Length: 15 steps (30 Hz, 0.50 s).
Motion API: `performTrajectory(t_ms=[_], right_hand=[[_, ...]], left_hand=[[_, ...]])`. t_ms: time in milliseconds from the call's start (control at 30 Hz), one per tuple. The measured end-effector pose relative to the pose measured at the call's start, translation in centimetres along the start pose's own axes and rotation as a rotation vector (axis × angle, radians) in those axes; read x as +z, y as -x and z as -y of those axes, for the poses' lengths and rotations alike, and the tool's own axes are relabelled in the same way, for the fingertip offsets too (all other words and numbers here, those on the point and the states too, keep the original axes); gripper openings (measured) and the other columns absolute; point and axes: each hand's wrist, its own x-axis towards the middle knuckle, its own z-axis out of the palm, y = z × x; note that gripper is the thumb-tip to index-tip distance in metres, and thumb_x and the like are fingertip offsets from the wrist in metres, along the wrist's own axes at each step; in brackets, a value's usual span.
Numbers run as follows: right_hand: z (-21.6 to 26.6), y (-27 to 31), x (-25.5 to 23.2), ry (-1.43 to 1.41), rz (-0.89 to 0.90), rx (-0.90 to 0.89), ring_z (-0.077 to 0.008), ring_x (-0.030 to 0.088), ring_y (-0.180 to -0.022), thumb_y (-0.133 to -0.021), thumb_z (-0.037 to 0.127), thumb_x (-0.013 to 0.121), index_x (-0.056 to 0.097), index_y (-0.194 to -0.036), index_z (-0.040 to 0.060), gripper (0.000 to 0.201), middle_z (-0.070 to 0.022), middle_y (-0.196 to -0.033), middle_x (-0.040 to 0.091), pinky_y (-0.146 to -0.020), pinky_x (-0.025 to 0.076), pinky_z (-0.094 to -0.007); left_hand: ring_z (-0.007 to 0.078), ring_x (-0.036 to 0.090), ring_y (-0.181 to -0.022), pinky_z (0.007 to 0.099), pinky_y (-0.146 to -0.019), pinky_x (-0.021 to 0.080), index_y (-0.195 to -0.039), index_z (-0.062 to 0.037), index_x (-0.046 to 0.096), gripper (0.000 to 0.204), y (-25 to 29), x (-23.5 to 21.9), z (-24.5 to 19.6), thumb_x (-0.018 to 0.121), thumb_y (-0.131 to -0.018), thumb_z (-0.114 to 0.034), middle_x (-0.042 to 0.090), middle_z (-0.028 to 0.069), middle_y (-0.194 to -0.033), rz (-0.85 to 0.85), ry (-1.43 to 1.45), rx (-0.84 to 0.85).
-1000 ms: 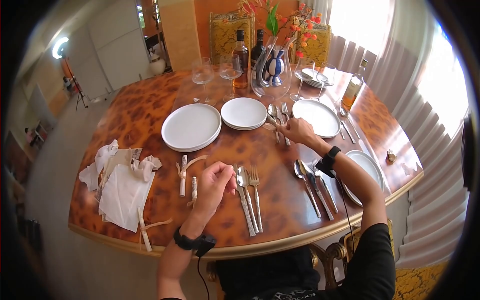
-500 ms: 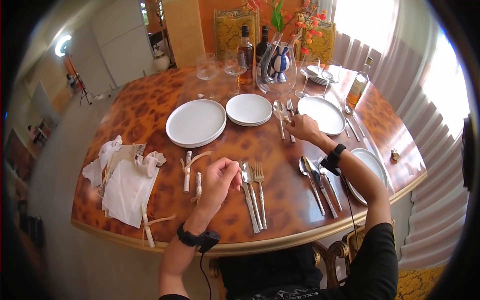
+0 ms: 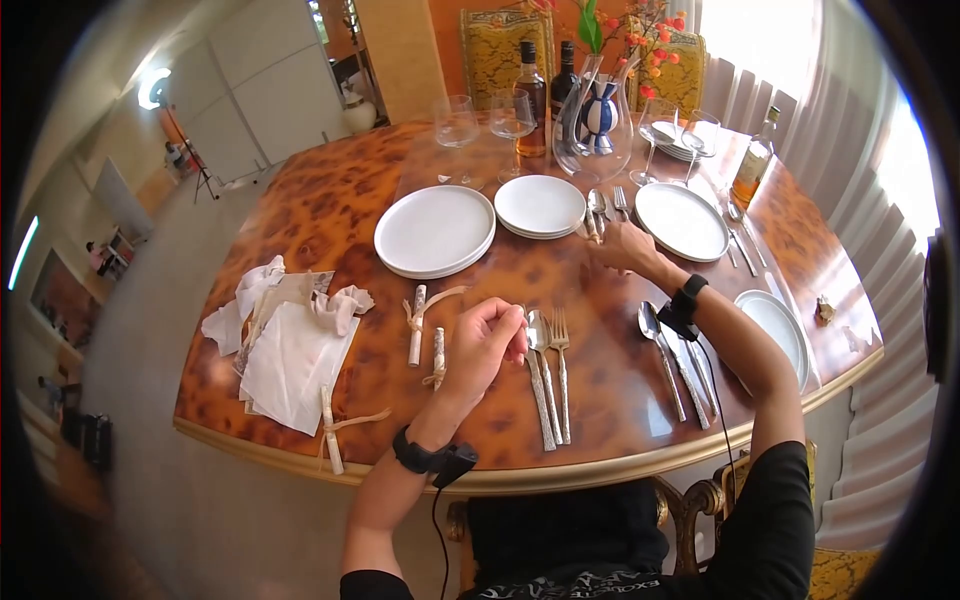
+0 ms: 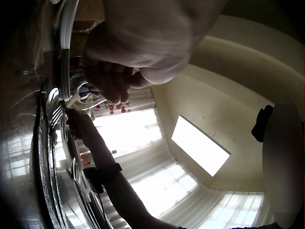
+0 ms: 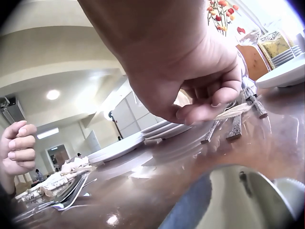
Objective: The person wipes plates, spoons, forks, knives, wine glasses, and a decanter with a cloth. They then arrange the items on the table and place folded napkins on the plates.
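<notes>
At the back place setting, my right hand pinches a pale ribbon between thumb and fingers, close over the cutlery handles. A spoon and a fork lie there, their handles mostly covered by the hand in the head view. In the right wrist view the patterned handle ends show under the ribbon. My left hand hovers over the near side, fingers loosely curled around nothing. Beside it lie a knife, a spoon and a fork, with small ribbon-tied rolls to its left.
Stacked white plates stand mid-table, more plates at right. Behind are wine glasses, bottles and a glass decanter. Crumpled cloths lie at left; another cutlery set is at right front.
My right hand has shifted left, over the handles of the back cutlery. My left hand keeps its loose curl near the front cutlery. The head view has swung left.
</notes>
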Motion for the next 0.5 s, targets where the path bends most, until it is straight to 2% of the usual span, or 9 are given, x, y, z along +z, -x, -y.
performTrajectory(t_ms=[67,133,167,233,267,300,367,433,500], right_hand=[[0.6,0.1,-0.2,0.062,0.009,-0.002,-0.0227,0.066,-0.050,-0.083,0.040,0.053,0.070,-0.069,0.0031,0.043,-0.0107,-0.055,0.064,-0.060,0.055,-0.0373],[1.3,0.6,-1.5,0.033,0.049,-0.008,-0.0318,0.069,-0.068,-0.080,0.040,0.058,0.071,-0.074,0.0030,0.040,-0.0157,-0.068,0.068,-0.064,0.054,-0.0430],[1.4,0.5,-1.7,0.032,0.048,-0.010,-0.0318,0.069,-0.068,-0.080,0.040,0.058,0.071,-0.074,0.0030,0.040,-0.0157,-0.068,0.068,-0.064,0.054,-0.0430],[1.3,0.2,-2.4,0.084,-0.127,-0.131,-0.0353,0.068,-0.069,-0.078,0.035,0.061,0.071,-0.075,0.0046,0.033,-0.0168,-0.069,0.068,-0.064,0.053,-0.0444],[1.6,0.0,-3.2,0.059,-0.130,-0.124,-0.0390,0.065,-0.069,-0.076,0.031,0.063,0.069,-0.073,0.0035,0.028,-0.0199,-0.070,0.066,-0.064,0.051,-0.0468],[1.7,-0.4,-3.6,0.055,-0.136,-0.120,-0.0390,0.065,-0.069,-0.076,0.031,0.063,0.069,-0.073,0.0035,0.028,-0.0199,-0.070,0.066,-0.064,0.051,-0.0468],[1.9,-1.3,-4.5,0.001,-0.239,-0.236,-0.0398,0.065,-0.071,-0.076,0.026,0.061,0.067,-0.073,0.0020,0.025,-0.0204,-0.071,0.066,-0.065,0.050,-0.0483],[1.7,-2.3,-4.8,-0.066,-0.269,-0.272,-0.0405,0.065,-0.073,-0.076,0.024,0.059,0.066,-0.080,0.0018,0.024,-0.0201,-0.074,0.066,-0.068,0.050,-0.0481],[0.7,-4.7,-3.7,-0.112,-0.226,-0.256,-0.0411,0.065,-0.074,-0.076,0.023,0.058,0.065,-0.089,0.0031,0.025,-0.0185,-0.077,0.068,-0.071,0.050,-0.0477]], left_hand=[[0.0096,0.057,-0.057,0.0224,-0.052,0.047,-0.086,-0.0038,0.057,0.021,0.0,-0.1,0.1,0.055,-0.099,-0.021,0.061,0.0034,-0.068,0.004,0.005,0.005],[0.0099,0.057,-0.056,0.0225,-0.052,0.047,-0.086,-0.0042,0.057,0.021,0.0,-0.3,0.1,0.055,-0.099,-0.021,0.061,0.0036,-0.068,-0.003,0.014,-0.003],[0.0099,0.057,-0.056,0.0225,-0.052,0.047,-0.086,-0.0042,0.057,0.021,0.0,-0.3,-0.1,0.055,-0.099,-0.021,0.061,0.0036,-0.068,-0.004,0.013,-0.002],[0.0103,0.057,-0.057,0.0228,-0.053,0.047,-0.087,-0.0044,0.057,0.021,0.2,-0.2,-0.5,0.054,-0.099,-0.021,0.061,0.0038,-0.069,-0.007,-0.012,-0.022],[0.0103,0.057,-0.057,0.0228,-0.053,0.047,-0.087,-0.0044,0.057,0.021,0.1,-0.3,-0.4,0.054,-0.099,-0.021,0.061,0.0038,-0.069,-0.004,-0.014,-0.025],[0.0104,0.057,-0.058,0.0229,-0.053,0.048,-0.089,-0.0043,0.057,0.020,-0.3,-0.8,-0.3,0.054,-0.099,-0.021,0.061,0.0039,-0.070,-0.008,0.039,-0.059],[0.0106,0.058,-0.059,0.0229,-0.054,0.048,-0.091,-0.0042,0.057,0.019,-1.3,-1.7,-1.4,0.053,-0.099,-0.021,0.061,0.0040,-0.071,0.001,0.073,-0.085],[0.0107,0.059,-0.061,0.0230,-0.056,0.049,-0.096,-0.0040,0.057,0.019,-2.5,-3.1,-3.2,0.053,-0.099,-0.022,0.062,0.0041,-0.072,0.004,-0.081,-0.131],[0.0102,0.061,-0.065,0.0210,-0.053,0.048,-0.100,-0.0045,0.058,0.021,-4.1,-5.7,-4.8,0.055,-0.098,-0.025,0.064,0.0050,-0.076,-0.008,-0.273,-0.140]])
